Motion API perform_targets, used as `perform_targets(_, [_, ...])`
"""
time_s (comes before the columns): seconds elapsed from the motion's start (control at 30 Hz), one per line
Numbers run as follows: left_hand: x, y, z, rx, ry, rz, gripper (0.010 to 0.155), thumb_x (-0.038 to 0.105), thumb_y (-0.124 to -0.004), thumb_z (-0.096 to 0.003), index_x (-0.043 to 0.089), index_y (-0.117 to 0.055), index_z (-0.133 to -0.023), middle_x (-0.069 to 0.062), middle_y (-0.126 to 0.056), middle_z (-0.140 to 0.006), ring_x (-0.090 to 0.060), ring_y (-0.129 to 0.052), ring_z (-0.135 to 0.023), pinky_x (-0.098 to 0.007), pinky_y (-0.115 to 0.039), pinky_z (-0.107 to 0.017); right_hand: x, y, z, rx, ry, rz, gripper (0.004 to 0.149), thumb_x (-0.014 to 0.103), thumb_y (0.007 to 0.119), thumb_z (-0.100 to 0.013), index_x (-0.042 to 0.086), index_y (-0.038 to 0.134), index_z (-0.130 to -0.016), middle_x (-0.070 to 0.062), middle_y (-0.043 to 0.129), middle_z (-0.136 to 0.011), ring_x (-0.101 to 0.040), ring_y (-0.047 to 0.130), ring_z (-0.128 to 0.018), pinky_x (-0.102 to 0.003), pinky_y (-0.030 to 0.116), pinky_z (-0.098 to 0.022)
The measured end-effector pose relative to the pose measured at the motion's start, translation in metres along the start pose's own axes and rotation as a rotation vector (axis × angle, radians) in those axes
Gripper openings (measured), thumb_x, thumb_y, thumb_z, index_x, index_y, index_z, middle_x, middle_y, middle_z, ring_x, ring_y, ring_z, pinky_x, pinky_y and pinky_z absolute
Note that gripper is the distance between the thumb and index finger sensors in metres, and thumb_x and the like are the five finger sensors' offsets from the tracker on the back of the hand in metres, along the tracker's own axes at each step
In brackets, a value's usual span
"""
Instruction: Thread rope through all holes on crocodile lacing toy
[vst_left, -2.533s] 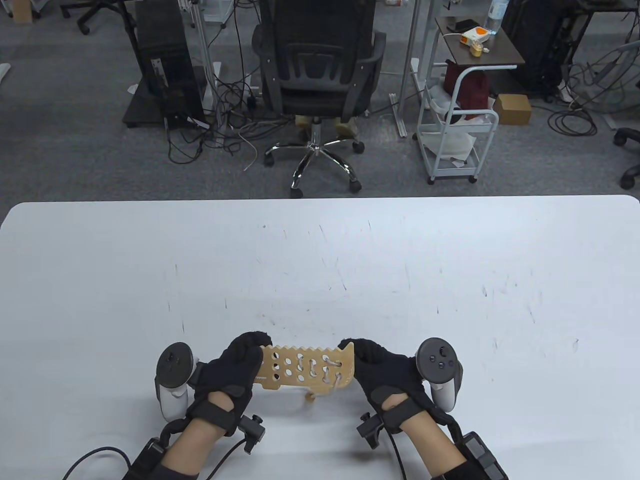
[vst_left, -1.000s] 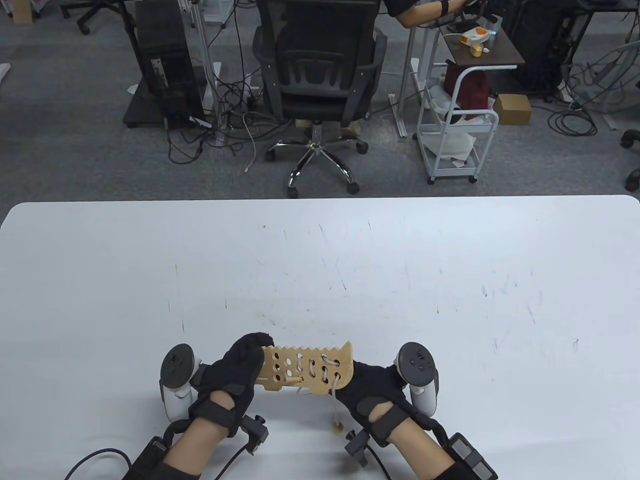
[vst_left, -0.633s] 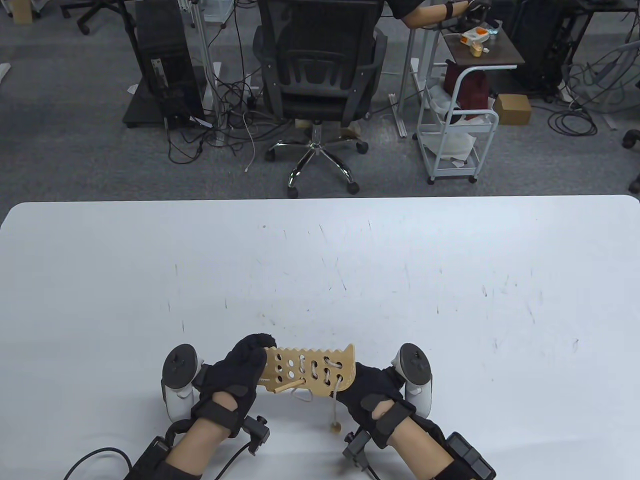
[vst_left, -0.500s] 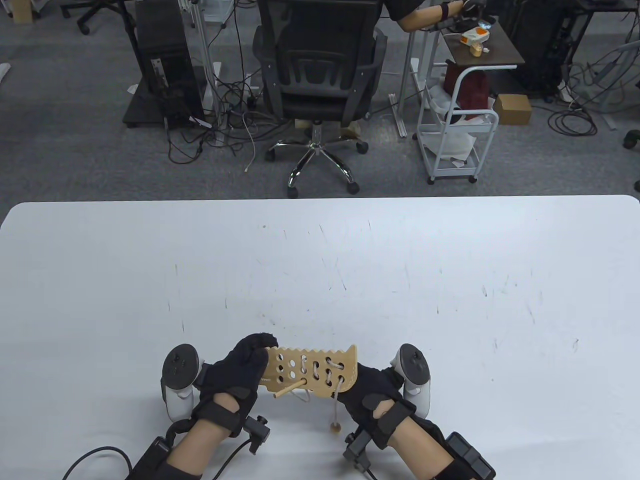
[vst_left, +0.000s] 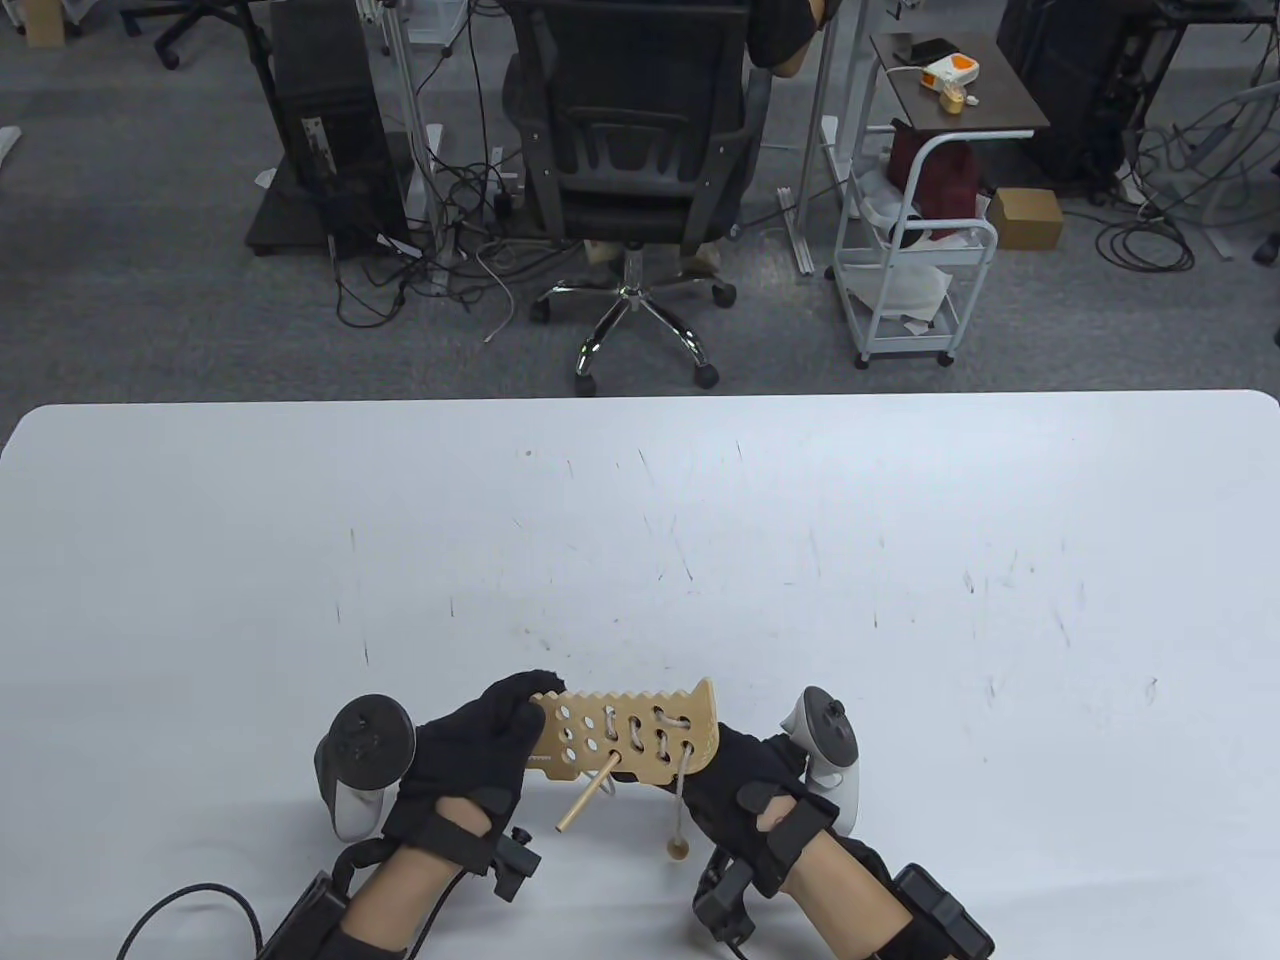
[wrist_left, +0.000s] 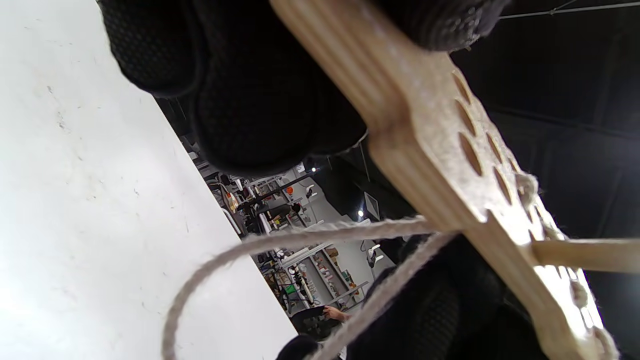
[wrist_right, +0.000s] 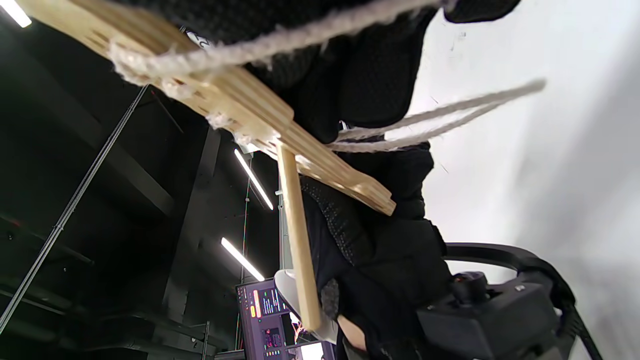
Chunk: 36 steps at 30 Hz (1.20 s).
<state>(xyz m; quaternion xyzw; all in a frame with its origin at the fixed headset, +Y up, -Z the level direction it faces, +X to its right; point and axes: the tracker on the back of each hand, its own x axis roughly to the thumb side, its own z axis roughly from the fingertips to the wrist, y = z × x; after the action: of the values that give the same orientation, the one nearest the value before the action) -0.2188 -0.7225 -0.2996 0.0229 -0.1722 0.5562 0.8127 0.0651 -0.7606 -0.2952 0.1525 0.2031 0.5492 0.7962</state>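
The wooden crocodile board (vst_left: 640, 732) is held just above the table, with rope laced through the holes at its right end. My left hand (vst_left: 500, 715) grips its left end, thumb on top. My right hand (vst_left: 745, 780) sits under the right end, its fingers hidden behind the board. A wooden needle (vst_left: 588, 797) sticks out of a lower hole towards me. A rope end with a bead (vst_left: 677, 850) hangs down. In the left wrist view a rope loop (wrist_left: 280, 245) droops below the board (wrist_left: 440, 150). In the right wrist view the needle (wrist_right: 300, 240) crosses the board (wrist_right: 240, 110).
The white table (vst_left: 640, 540) spreads out ahead of both hands. Beyond its far edge stand an office chair (vst_left: 630, 150) and a small white cart (vst_left: 915, 270).
The needle has come much further out of the lower hole towards me. My right hand left the board's right end and slid under it. The beaded rope end now hangs free.
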Motion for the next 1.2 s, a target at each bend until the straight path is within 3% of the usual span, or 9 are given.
perform_targets(0.1, [-0.001, 0.0, 0.0, -0.01, 0.0, 0.071, 0.052, 0.046, -0.07, -0.041, 0.027, -0.08, -0.088, 0.002, -0.097, -0.067, -0.018, -0.105, -0.047, -0.047, -0.079, -0.059, 0.002, -0.001, 0.0, -0.015, -0.012, 0.011, 0.046, 0.014, 0.077, -0.046, 0.018, 0.078, -0.092, -0.011, 0.09, -0.088, -0.037, 0.083, -0.079, -0.066, 0.048, -0.065])
perform_targets(0.6, [-0.001, 0.008, 0.001, 0.037, 0.0, 0.098, 0.052, 0.046, -0.07, -0.0417, 0.026, -0.078, -0.089, 0.002, -0.096, -0.068, -0.018, -0.105, -0.048, -0.047, -0.079, -0.06, 0.014, -0.022, 0.004, -0.173, -0.076, 0.131, 0.048, 0.02, 0.079, -0.048, 0.017, 0.074, -0.095, -0.011, 0.085, -0.092, -0.039, 0.08, -0.08, -0.065, 0.047, -0.065])
perform_targets(0.87, [-0.005, 0.018, 0.003, 0.1, 0.056, 0.118, 0.052, 0.047, -0.071, -0.0423, 0.025, -0.078, -0.089, 0.001, -0.096, -0.068, -0.019, -0.105, -0.048, -0.047, -0.079, -0.059, 0.026, -0.03, 0.01, -0.261, -0.123, 0.212, 0.048, 0.03, 0.08, -0.049, 0.017, 0.073, -0.095, -0.011, 0.084, -0.089, -0.038, 0.079, -0.078, -0.064, 0.047, -0.065])
perform_targets(0.97, [-0.007, 0.021, 0.004, 0.133, 0.08, 0.131, 0.051, 0.047, -0.072, -0.0428, 0.025, -0.078, -0.089, 0.001, -0.096, -0.068, -0.019, -0.105, -0.048, -0.047, -0.079, -0.059, 0.029, -0.032, 0.011, -0.268, -0.125, 0.219, 0.051, 0.035, 0.08, -0.05, 0.015, 0.071, -0.096, -0.012, 0.086, -0.086, -0.037, 0.083, -0.073, -0.06, 0.054, -0.062])
perform_targets(1.2, [-0.01, 0.028, 0.006, 0.181, 0.146, 0.157, 0.051, 0.048, -0.073, -0.043, 0.025, -0.079, -0.089, 0.001, -0.097, -0.067, -0.019, -0.105, -0.047, -0.047, -0.079, -0.058, 0.039, -0.028, 0.014, -0.266, -0.171, 0.313, 0.047, 0.039, 0.083, -0.049, 0.017, 0.076, -0.09, -0.009, 0.09, -0.077, -0.034, 0.086, -0.065, -0.059, 0.057, -0.06])
